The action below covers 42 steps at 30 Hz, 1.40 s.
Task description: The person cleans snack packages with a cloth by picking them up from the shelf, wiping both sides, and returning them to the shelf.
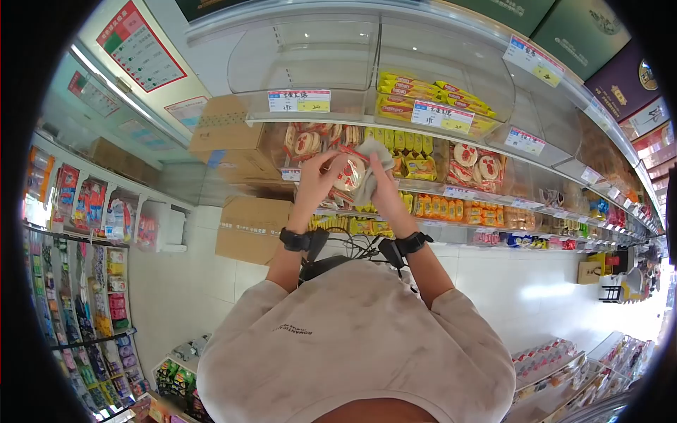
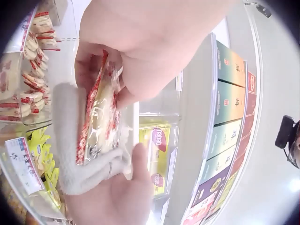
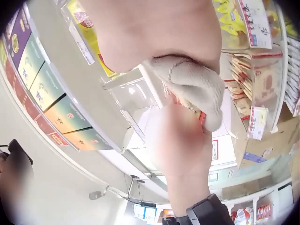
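Note:
My left hand [image 1: 316, 178] pinches one end of a rice cracker packet [image 1: 350, 173], a clear wrapper with red edges and pale round crackers inside. In the left wrist view the packet [image 2: 101, 117] stands nearly on edge between the two hands. My right hand [image 1: 384, 189] grips a folded grey cloth [image 1: 369, 185], which wraps the packet's side and lower end. From the right wrist view, the cloth [image 3: 194, 84] hides most of the packet. Both hands are in front of a shelf bin of similar rice cracker packets [image 1: 306, 143].
Yellow wafer packets [image 1: 405, 87] fill a clear bin on the shelf above. More snack bins with price tags [image 1: 442, 116] run to the right. Cardboard boxes [image 1: 229, 141] stand at the left. Gift boxes [image 2: 229, 103] line the top shelf. Cables [image 1: 345, 243] hang before the person's chest.

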{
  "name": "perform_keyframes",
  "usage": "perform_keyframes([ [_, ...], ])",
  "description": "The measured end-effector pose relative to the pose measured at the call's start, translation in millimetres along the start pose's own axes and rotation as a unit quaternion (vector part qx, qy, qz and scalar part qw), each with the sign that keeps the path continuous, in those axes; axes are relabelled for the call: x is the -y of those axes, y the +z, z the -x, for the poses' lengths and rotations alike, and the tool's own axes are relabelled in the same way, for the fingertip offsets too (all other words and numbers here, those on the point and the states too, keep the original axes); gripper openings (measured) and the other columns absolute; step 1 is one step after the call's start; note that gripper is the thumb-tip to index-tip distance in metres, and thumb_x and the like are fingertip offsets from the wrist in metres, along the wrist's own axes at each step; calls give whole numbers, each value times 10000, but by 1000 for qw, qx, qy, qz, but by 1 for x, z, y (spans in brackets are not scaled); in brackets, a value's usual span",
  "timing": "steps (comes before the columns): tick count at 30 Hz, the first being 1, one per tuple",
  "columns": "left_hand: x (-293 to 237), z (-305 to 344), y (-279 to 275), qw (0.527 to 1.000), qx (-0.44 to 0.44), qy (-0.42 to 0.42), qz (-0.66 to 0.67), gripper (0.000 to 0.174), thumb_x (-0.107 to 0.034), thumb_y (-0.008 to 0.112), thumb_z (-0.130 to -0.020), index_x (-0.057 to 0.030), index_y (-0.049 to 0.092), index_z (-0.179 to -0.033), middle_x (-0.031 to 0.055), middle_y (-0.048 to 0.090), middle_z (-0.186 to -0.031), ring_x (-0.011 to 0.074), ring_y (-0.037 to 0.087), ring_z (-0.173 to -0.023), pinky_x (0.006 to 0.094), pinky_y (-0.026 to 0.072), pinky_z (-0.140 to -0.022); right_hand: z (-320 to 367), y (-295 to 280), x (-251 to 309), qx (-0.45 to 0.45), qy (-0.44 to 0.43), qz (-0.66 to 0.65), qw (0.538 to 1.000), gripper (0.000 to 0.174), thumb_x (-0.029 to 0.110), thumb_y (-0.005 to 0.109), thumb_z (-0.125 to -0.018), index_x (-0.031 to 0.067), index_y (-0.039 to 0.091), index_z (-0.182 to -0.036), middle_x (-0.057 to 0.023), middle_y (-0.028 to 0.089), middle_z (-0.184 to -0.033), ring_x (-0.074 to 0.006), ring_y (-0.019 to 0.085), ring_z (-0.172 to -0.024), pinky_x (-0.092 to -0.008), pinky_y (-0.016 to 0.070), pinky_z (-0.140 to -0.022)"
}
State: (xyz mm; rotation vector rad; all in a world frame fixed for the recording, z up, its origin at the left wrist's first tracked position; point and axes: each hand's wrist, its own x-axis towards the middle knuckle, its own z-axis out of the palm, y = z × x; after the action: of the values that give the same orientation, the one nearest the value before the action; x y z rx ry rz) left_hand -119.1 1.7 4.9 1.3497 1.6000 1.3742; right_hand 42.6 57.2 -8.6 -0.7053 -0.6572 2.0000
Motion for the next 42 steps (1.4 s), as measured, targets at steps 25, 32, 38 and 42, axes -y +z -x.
perform_keyframes([
  [25, -33, 5, 78, 997, 29, 73, 7, 136, -119, 660, -969, -2, 646, -1038, 18, 617, -913, 50, 538, -763, 216, 427, -665, 26, -69, 66, 60, -226, 454, 860, 244, 184, 704, -935, -22, 655, -1056, -50, 660, -827, -89, 582, -756, -284, 483, -676],
  [32, -37, 6, 84, 996, 60, 58, 35, 147, -73, 666, -950, -3, 665, -1079, 30, 597, -927, 77, 574, -850, 228, 454, -736, 40, -64, 86, -1, -107, 352, 930, 307, 249, 715, -927, -20, 664, -1066, -79, 667, -865, -117, 622, -805, -314, 499, -718],
  [38, -42, 4, 100, 987, 56, 1, 149, 340, -47, 665, -946, -17, 584, -1275, 28, 634, -989, 80, 598, -905, 233, 496, -804, 27, -91, 87, 14, -70, 368, 927, 350, 291, 721, -923, -24, 666, -1065, -71, 659, -905, -102, 568, -815, -293, 478, -732],
  [42, -41, 1, 100, 989, 38, 11, 140, 394, -37, 671, -937, -26, 563, -1316, 43, 650, -1014, 95, 620, -953, 247, 510, -831, 29, -93, 100, 73, -175, 434, 880, 313, 248, 725, -915, -17, 660, -1069, -74, 652, -854, -108, 546, -765, -301, 470, -696],
])
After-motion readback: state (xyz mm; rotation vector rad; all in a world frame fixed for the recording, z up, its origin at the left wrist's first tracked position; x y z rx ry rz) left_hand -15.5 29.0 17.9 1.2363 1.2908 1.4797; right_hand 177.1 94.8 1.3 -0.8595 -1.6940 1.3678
